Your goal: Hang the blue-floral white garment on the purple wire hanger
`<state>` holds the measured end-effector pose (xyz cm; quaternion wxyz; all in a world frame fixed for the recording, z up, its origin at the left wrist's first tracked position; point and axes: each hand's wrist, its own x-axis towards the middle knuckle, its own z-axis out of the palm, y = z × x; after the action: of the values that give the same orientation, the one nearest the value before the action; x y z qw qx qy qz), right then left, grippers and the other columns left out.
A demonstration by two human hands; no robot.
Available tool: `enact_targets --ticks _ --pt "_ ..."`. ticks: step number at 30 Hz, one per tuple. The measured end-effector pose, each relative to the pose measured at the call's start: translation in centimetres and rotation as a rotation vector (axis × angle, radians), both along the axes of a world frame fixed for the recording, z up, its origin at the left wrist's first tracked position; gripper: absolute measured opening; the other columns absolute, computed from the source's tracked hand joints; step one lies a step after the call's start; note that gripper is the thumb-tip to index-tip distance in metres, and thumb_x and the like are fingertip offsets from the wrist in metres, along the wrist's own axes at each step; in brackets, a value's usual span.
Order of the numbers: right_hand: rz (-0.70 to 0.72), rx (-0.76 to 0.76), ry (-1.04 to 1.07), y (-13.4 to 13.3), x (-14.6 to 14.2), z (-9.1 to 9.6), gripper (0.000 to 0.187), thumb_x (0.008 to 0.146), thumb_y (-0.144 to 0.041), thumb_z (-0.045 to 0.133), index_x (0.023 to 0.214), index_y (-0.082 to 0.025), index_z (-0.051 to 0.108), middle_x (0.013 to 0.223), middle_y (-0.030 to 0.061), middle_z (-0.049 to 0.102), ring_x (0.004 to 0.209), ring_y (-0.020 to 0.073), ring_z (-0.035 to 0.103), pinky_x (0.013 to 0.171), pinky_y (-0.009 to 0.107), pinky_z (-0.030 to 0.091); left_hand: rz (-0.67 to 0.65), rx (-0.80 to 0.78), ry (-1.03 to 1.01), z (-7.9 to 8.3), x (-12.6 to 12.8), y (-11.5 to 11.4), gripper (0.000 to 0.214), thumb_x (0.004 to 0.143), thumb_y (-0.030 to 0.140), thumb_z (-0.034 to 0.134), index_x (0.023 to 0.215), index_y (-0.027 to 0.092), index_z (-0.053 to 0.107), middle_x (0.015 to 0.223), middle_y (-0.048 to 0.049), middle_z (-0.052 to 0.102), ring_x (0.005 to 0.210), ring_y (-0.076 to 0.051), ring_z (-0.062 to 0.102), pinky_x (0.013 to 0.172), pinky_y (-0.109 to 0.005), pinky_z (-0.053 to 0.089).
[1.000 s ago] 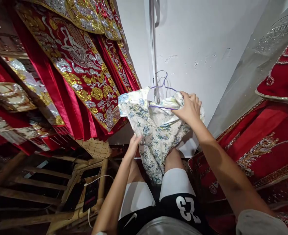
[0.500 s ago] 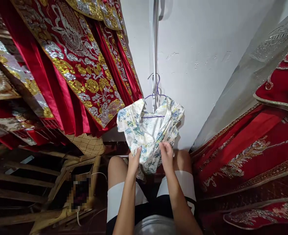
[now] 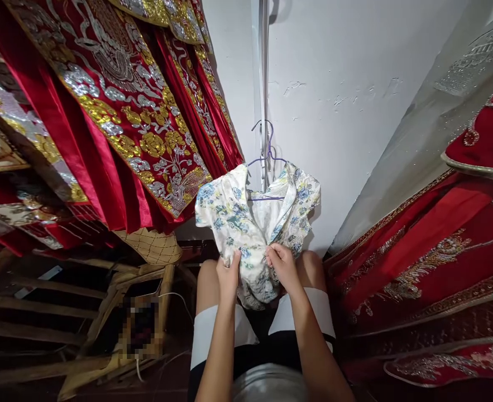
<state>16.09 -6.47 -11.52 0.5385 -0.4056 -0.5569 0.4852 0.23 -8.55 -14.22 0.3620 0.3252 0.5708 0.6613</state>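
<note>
A cream garment with a blue and green flower print (image 3: 246, 223) hangs on a purple wire hanger (image 3: 266, 159) hooked to a metal strip on the white wall. My left hand (image 3: 228, 273) pinches the left front edge of the garment near its lower part. Close beside it, my right hand (image 3: 283, 265) pinches the right front edge. The two hands hold the edges near each other above my knees. The garment's lower hem bunches between my hands and my legs.
Red garments with gold and silver embroidery (image 3: 137, 117) hang at the left and more (image 3: 430, 251) lie at the right. A wooden chair (image 3: 146, 312) with a cable stands at lower left. The white wall (image 3: 346, 111) is straight ahead.
My right hand came down from the hanger's shoulder to the garment's front edge. The left hand shifted to the opposite edge, and both now pinch the fabric close together.
</note>
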Motion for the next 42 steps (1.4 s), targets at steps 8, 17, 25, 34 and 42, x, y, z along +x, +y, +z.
enact_targets --ticks 8,17,25,34,42 --pt "0.044 -0.114 -0.090 -0.9 -0.3 0.8 0.037 0.088 -0.043 0.056 0.057 -0.023 0.049 0.046 -0.0037 0.046 0.047 0.0131 0.040 0.052 0.028 0.032 -0.066 0.261 0.334 0.1 5.2 -0.1 0.028 0.083 0.028 0.069 0.110 0.021 0.065 0.111 -0.0090 0.066 0.110 -0.025 0.062 0.103 -0.037 0.046" --pt "-0.078 -0.113 0.135 4.7 2.2 6.8 0.031 0.077 -0.045 0.067 0.061 -0.020 0.057 0.044 -0.0050 0.047 0.040 0.0084 0.035 0.043 0.024 0.025 -0.243 0.301 0.494 0.3 5.8 1.0 0.011 0.089 0.025 0.061 0.080 0.020 0.066 0.080 -0.0044 0.065 0.081 -0.021 0.062 0.078 -0.030 0.047" --pt "-0.116 0.032 0.205 11.1 0.3 15.3 0.027 0.086 -0.033 0.064 0.064 -0.018 0.057 0.045 -0.0047 0.050 0.040 0.0056 0.037 0.041 0.019 0.024 -0.436 0.178 0.673 -2.6 3.4 3.2 0.011 0.078 0.013 0.057 0.071 0.021 0.057 0.073 -0.0020 0.058 0.073 -0.020 0.055 0.072 -0.029 0.041" --pt "-0.059 0.242 0.063 8.1 0.8 14.4 0.027 0.091 -0.030 0.056 0.066 -0.019 0.056 0.049 -0.0052 0.049 0.046 0.0081 0.042 0.049 0.021 0.032 -0.331 0.558 0.716 14.7 2.7 7.5 0.024 0.094 0.026 0.060 0.117 0.021 0.065 0.098 -0.0057 0.070 0.084 -0.019 0.063 0.085 -0.031 0.048" --pt "-0.171 0.253 -0.151 10.6 1.7 10.1 0.030 0.086 -0.028 0.058 0.058 -0.020 0.053 0.048 -0.0054 0.045 0.047 0.0098 0.038 0.051 0.025 0.028 -0.107 0.710 0.938 21.0 0.2 11.6 0.014 0.101 0.026 0.053 0.094 0.016 0.061 0.091 -0.0052 0.066 0.088 -0.016 0.061 0.085 -0.030 0.048"
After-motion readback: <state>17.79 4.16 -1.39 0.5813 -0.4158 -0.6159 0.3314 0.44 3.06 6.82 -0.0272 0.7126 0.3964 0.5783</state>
